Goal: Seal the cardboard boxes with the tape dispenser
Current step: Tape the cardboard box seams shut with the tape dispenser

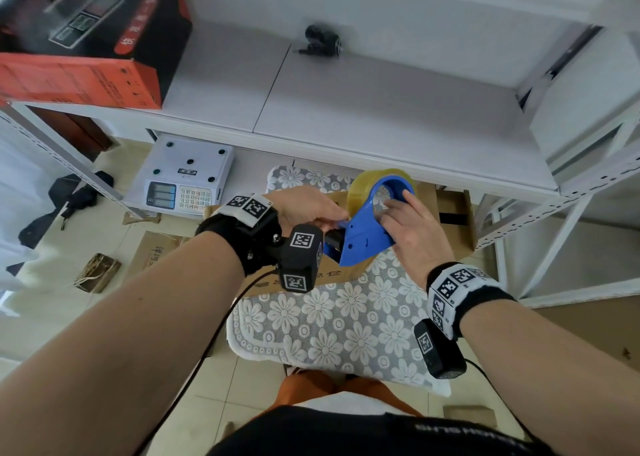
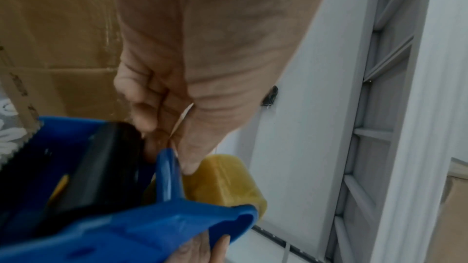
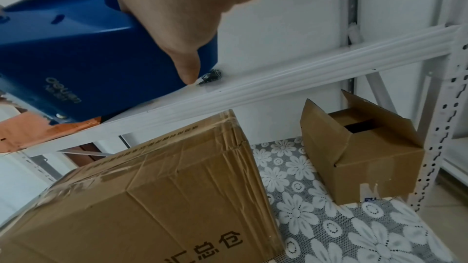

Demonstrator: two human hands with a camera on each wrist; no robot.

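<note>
My right hand [image 1: 407,228] grips the blue tape dispenser [image 1: 363,237] by its handle, holding it in the air above the big cardboard box [image 3: 164,187]. The yellowish tape roll [image 1: 372,183] sits at the dispenser's far end. At the dispenser's front end, my left hand [image 1: 310,211] has its fingers [image 2: 142,95] curled, and they pinch a thin strip of clear tape [image 2: 182,119] beside the black roller [image 2: 108,159]. Creased clear tape covers the big box's top. A smaller cardboard box [image 3: 354,151] with raised flaps stands to its right.
Both boxes stand on a floral lace mat [image 1: 346,327] on the floor, under a white shelf [image 1: 363,109]. A red and black carton [image 1: 86,40] and a small black object [image 1: 320,41] are on the shelf. A white scale [image 1: 183,175] lies at left. White perforated posts [image 3: 443,127] stand at right.
</note>
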